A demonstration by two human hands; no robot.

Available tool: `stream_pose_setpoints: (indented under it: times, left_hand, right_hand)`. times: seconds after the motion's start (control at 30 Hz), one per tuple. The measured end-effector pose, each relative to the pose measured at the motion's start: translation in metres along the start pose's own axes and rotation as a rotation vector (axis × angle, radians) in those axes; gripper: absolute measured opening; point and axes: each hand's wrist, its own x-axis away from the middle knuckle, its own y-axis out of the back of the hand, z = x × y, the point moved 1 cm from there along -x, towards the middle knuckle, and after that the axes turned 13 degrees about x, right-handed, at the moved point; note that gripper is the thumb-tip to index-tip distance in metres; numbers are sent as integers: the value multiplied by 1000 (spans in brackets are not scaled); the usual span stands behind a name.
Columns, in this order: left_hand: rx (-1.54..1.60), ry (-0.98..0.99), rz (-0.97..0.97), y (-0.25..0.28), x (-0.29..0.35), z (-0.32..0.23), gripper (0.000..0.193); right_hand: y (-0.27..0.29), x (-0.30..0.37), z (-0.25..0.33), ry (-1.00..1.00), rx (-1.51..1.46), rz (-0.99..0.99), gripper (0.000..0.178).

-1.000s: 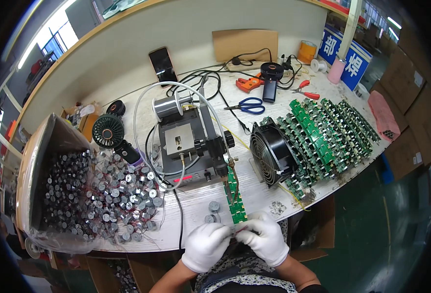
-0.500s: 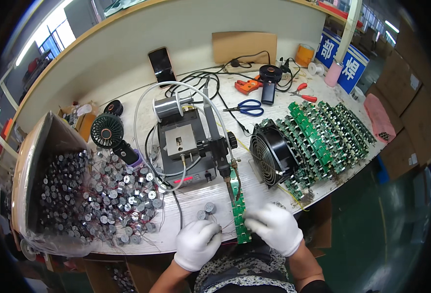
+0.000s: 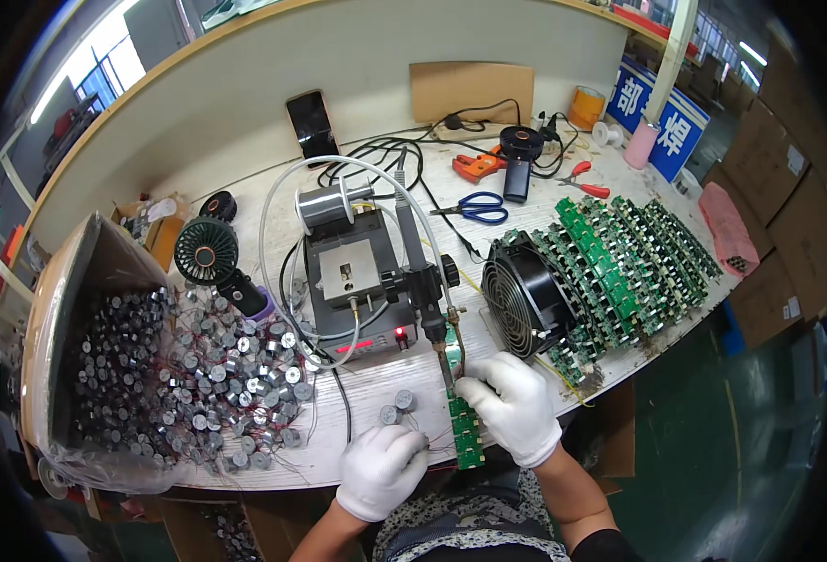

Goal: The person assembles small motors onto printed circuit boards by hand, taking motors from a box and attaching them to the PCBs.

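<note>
My left hand [image 3: 383, 473], in a white glove, is closed near the table's front edge; what its fingers hold is mostly hidden. Thin wires run between it and a long green circuit board strip [image 3: 467, 438]. Over the strip, my right hand [image 3: 510, 412], also gloved, pinches its fingertips beside the tip of a soldering iron [image 3: 444, 363]; anything between them is too small to make out. The iron is clamped in a stand [image 3: 423, 290] and points down at the board. Two small round grey motors [image 3: 397, 407] sit just beyond my left hand.
Left, a heap of wired motors [image 3: 236, 393] spills beside a plastic-lined box [image 3: 44, 356]. A soldering station [image 3: 353, 281] carries a solder wire spool [image 3: 324, 206]. Right stand a black fan [image 3: 526, 295] and rows of circuit boards [image 3: 610, 262]. Blue-handled scissors [image 3: 479, 208] lie behind.
My right hand has moved up and left along the board, bringing its fingertips beside the iron's tip. A red light now shows on the station's front. My left hand has hardly moved.
</note>
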Motion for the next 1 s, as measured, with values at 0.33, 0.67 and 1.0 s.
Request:
stream_pose_setpoints:
  times: [0.33, 0.67, 1.0]
  left_hand:
    - [1, -11, -8, 0, -1, 0, 19]
    - [11, 5, -6, 1, -2, -3, 20]
    - [222, 171, -42, 12, -11, 0, 16]
  right_hand:
    - [-4, 1, -4, -42, -71, -37, 12]
    - [6, 5, -2, -113, -93, 98, 20]
    - [9, 48, 9, 62, 479, 127, 69]
